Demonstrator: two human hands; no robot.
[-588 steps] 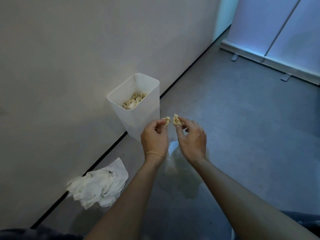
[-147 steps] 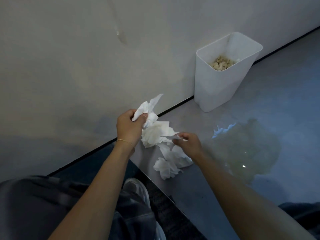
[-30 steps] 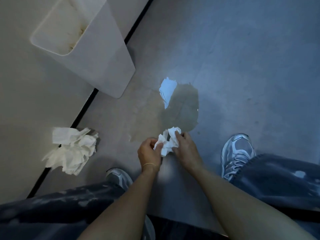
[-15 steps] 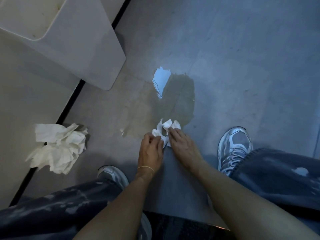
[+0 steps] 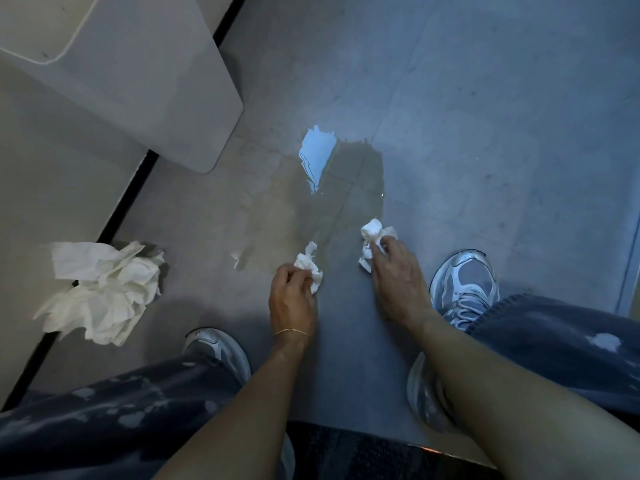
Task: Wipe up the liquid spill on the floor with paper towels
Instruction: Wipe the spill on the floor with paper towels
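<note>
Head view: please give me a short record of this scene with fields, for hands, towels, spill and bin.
left hand: holds a small crumpled paper towel wad at the near edge of the spill
right hand: holds a second paper towel wad at the spill's near right edge
spill: wet patch on the grey floor, with a bright reflection
spare towels: crumpled pile by the wall, apart from the spill
bin: white, against the wall beyond the spill
</note>
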